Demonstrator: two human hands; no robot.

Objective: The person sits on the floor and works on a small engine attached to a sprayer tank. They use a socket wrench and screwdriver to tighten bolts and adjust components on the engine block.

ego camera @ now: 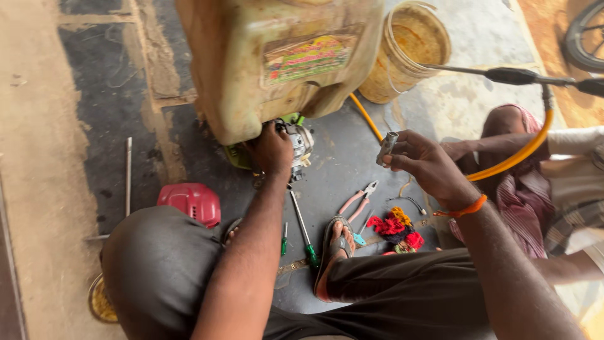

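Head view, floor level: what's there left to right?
Metal rod → red cover → left hand at the small engine → green-handled screwdriver → pliers → right hand holding a grey socket → another person's knee.

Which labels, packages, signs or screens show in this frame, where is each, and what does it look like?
Label: stuck on the upper front of the grimy yellowish tank, rectangular, worn and peeling, mostly green and yellow with pink and red patches.
No packages, signs or screens are in view.
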